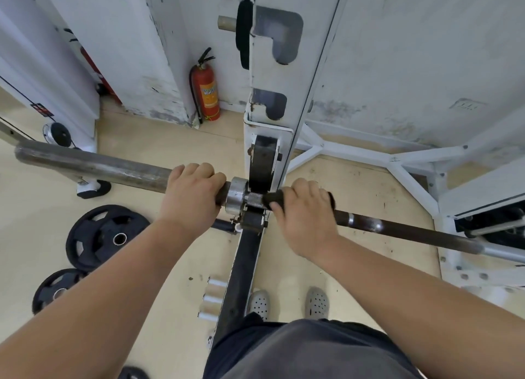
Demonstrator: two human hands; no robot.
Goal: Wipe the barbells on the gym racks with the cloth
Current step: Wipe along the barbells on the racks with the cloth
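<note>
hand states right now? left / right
Left hand: closed round the barbell sleeve.
Right hand: closed on the dark cloth, holding it wrapped round the barbell shaft.

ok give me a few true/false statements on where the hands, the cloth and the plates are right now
1. The right hand grips the cloth around the barbell shaft. True.
2. The left hand hangs clear of the bar. False: it grips the thick sleeve beside the collar.
3. The weight plates are loaded on the sleeve. False: they lie on the floor and the sleeve is bare.
4. A red fire extinguisher stands by the wall. True.
</note>
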